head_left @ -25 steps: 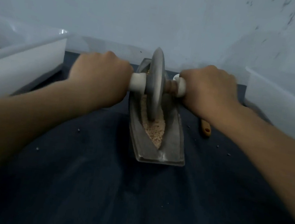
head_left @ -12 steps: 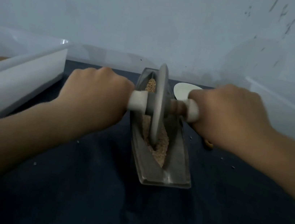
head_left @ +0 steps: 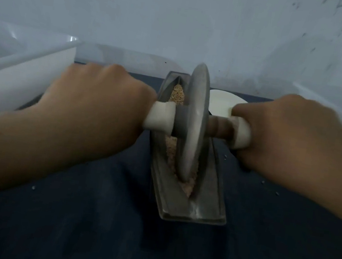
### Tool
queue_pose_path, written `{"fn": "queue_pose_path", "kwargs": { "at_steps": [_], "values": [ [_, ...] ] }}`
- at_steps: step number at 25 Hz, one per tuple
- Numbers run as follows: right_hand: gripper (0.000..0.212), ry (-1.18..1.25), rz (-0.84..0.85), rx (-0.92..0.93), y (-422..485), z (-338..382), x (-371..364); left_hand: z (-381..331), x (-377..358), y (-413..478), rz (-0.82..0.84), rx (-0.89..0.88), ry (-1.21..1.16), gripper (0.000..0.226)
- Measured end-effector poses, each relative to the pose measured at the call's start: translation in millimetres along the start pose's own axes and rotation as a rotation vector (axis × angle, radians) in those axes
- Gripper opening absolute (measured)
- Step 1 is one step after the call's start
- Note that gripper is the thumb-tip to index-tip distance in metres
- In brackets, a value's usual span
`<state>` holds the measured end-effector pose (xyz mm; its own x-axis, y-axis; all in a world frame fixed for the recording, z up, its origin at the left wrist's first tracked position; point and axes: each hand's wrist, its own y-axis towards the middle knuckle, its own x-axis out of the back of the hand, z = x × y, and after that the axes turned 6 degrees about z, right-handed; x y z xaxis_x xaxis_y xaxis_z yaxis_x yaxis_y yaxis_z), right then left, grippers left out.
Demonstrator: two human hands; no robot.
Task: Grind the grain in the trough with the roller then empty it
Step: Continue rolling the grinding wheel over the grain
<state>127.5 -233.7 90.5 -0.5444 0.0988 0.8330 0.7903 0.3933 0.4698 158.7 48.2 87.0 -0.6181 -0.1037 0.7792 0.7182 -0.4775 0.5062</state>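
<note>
From the head camera, the trough (head_left: 200, 212) lies lengthwise on a dark blue cloth (head_left: 86, 227). It is a narrow, grey, boat-shaped channel running from just in front of the person toward the wall (head_left: 181, 21). The roller (head_left: 193, 119), a thin grey disc on a cross axle, stands upright on its edge in the groove. Its lower rim is down in the grain (head_left: 188, 186) toward the trough's near end. Pale grain lies along the groove to the left of the disc, and more of it shows heaped at the far end, beyond the axle.

The left hand (head_left: 99, 101) is clenched round the left handle (head_left: 160, 117), a white sleeve whose inner end sticks out of the fist. The right hand (head_left: 286, 132) grasps the right handle (head_left: 241, 135) the same way, knuckles up. Between that sleeve and the disc a brown stretch of axle is bare. Both forearms reach in from the lower corners.

A white bin (head_left: 18, 81) stands at the left of the cloth, well apart from the trough, and the rim of a second white bin (head_left: 328, 101) shows at the right. A pale round thing (head_left: 222, 101) lies flat just behind the right handle, beside the trough's far end — what it is cannot be told. A few loose grains (head_left: 276, 193) lie scattered on the cloth. Hands and roller are slightly blurred.
</note>
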Motion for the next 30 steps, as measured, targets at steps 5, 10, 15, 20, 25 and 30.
{"fn": "queue_pose_path", "kwargs": {
  "at_steps": [5, 10, 15, 20, 25, 30],
  "values": [
    [0.020, -0.116, 0.129, -0.197, 60, 8, -23, -6, -36, 45, 0.205, 0.200, 0.004, 0.013],
    [0.012, 0.029, 0.270, -0.261, 72, 2, -29, -12, -24, 70, 0.277, 0.196, 0.015, 0.015],
    [0.020, -0.087, -0.052, -0.018, -1, 3, 12, -1, 8, 6, 0.025, -0.035, -0.007, 0.015],
    [0.011, -0.106, 0.150, -0.213, 54, 11, -23, -9, -30, 50, 0.217, 0.171, 0.005, 0.011],
    [0.010, 0.009, 0.235, -0.267, 71, 6, -27, -11, -22, 68, 0.226, 0.176, 0.023, 0.013],
    [0.034, -0.080, -0.081, -0.131, -6, 7, -2, -5, 2, 9, -0.028, -0.008, 0.029, 0.026]
  ]
}}
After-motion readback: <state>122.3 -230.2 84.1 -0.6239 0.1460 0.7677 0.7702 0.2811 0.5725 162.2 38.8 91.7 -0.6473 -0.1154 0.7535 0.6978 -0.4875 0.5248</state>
